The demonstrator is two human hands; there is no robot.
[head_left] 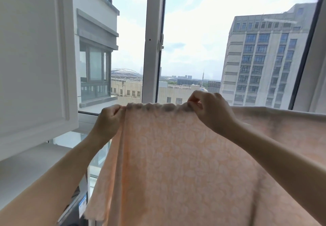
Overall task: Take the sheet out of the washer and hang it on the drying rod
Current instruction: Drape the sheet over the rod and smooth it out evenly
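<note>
Peach sheet (176, 155) held up before the window (194, 40), left hand (109, 118) and right hand (210, 109) each pinching its gathered top edge; soft, limp, probably damp-heavy, best gripped along that edge.

Counted: one peach patterned sheet (185, 164), two hands, left hand (109, 118) and right hand (210, 109), one white cabinet door (35, 58).
</note>
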